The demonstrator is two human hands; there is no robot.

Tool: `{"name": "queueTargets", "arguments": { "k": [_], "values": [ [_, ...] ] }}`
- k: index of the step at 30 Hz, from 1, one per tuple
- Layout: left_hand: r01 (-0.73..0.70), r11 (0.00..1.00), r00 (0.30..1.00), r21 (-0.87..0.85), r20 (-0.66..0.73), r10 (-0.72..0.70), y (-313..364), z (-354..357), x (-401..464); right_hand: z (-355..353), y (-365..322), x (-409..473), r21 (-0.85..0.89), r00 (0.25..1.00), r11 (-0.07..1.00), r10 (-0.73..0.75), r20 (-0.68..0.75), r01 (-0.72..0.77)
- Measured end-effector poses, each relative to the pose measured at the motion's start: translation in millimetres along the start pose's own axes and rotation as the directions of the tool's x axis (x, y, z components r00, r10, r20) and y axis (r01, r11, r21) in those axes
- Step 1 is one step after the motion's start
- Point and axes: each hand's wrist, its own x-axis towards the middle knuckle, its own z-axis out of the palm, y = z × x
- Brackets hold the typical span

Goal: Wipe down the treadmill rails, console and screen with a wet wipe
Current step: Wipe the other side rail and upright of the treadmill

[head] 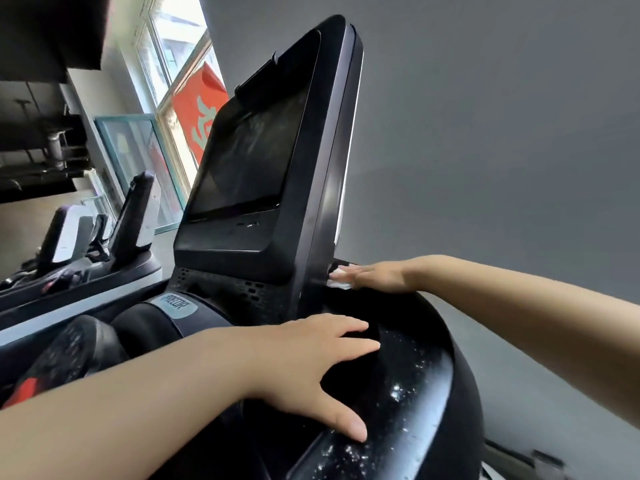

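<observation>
- The right hand [372,276], at centre right of the frame, lies flat with straight fingers pressing a crumpled white wet wipe [338,278] against the lower right edge of the tall black treadmill console [322,188], where the console meets the curved rail.
- Only a small part of the wipe shows, just past the fingertips.
- The left hand [311,372], low in the middle, rests spread and relaxed on the glossy black curved rail [415,393], thumb stretched towards the bottom edge, grasping nothing.
- White specks dot the rail to the right of that hand.
- The dark rectangular glass screen [249,157] fills the console's face at centre and shows faint streaks.
- Further black-and-white exercise machines [135,216] stand at middle left.
- A red banner with pale lettering [199,112] hangs by the bright window [173,39] at upper left.
- A plain grey wall [485,116] covers the upper right.
</observation>
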Motion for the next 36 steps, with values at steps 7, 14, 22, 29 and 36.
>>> {"name": "queueTargets", "arguments": {
  "k": [7, 14, 22, 29, 36],
  "values": [
    [-0.024, 0.999, 1.0, -0.03, 0.016, 0.025, -0.3, 3.4, 2.2, 6.8, 17.0, -27.0, -0.207, 0.998, 0.977, -0.038, 0.044, 0.046],
    [-0.072, 0.997, 0.997, -0.028, 0.03, 0.073, 3.2, -1.3, 2.4, 6.9, 3.0, -5.0, -0.12, 0.999, 0.993, -0.016, -0.027, 0.013],
    [-0.108, 0.994, 0.992, -0.028, 0.059, 0.109, 1.6, 4.6, 5.8, 39.2, 36.1, -111.0, -0.162, 0.995, 0.984, -0.082, -0.048, 0.074],
    [-0.112, 0.993, 0.992, -0.037, 0.048, 0.114, -3.0, 2.1, 8.2, 22.0, 25.6, -61.2, -0.08, 0.986, 0.997, -0.024, -0.162, 0.011],
    [-0.131, 0.99, 0.99, -0.048, 0.044, 0.133, -2.3, 5.8, 11.9, 68.5, 35.0, -131.5, 0.0, 0.961, 0.993, -0.112, -0.251, 0.116]
  ]
}}
